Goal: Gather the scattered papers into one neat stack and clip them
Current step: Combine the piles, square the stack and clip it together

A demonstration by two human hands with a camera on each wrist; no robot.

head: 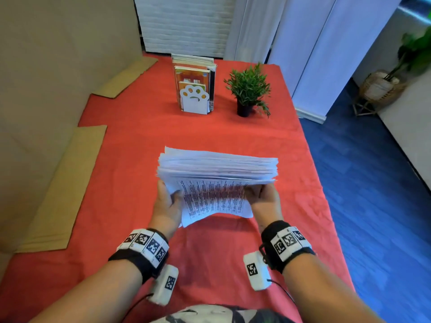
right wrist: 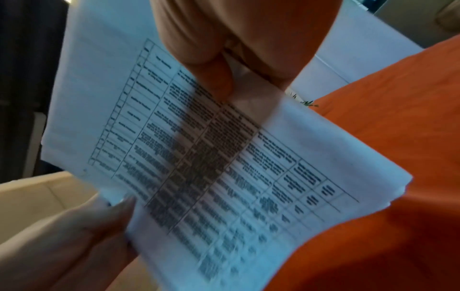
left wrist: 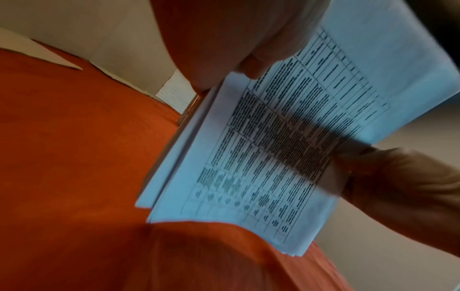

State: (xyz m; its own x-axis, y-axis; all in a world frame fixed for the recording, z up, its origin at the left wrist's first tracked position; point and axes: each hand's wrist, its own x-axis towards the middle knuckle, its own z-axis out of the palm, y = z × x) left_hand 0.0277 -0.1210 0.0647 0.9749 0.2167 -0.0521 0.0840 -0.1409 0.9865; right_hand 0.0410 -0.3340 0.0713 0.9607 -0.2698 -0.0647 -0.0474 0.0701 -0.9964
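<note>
A thick stack of printed papers (head: 217, 180) is held up on edge above the red tablecloth (head: 130, 159), its top edges fanned and uneven. My left hand (head: 169, 201) grips the stack's left side, thumb on the near printed sheet. My right hand (head: 262, 197) grips the right side the same way. The left wrist view shows the paper stack (left wrist: 273, 157) with its printed table, my left hand's thumb (left wrist: 254, 67) on it and my right hand (left wrist: 398, 187) opposite. In the right wrist view the paper stack (right wrist: 199, 167) sits under my right hand's thumb (right wrist: 216, 78). No clip is visible.
A book holder with a paw-shaped end (head: 194, 89) and a small potted plant (head: 248, 89) stand at the table's far side. Cardboard sheets (head: 65, 187) lie along the left edge. The table's right edge drops to a blue floor (head: 373, 183).
</note>
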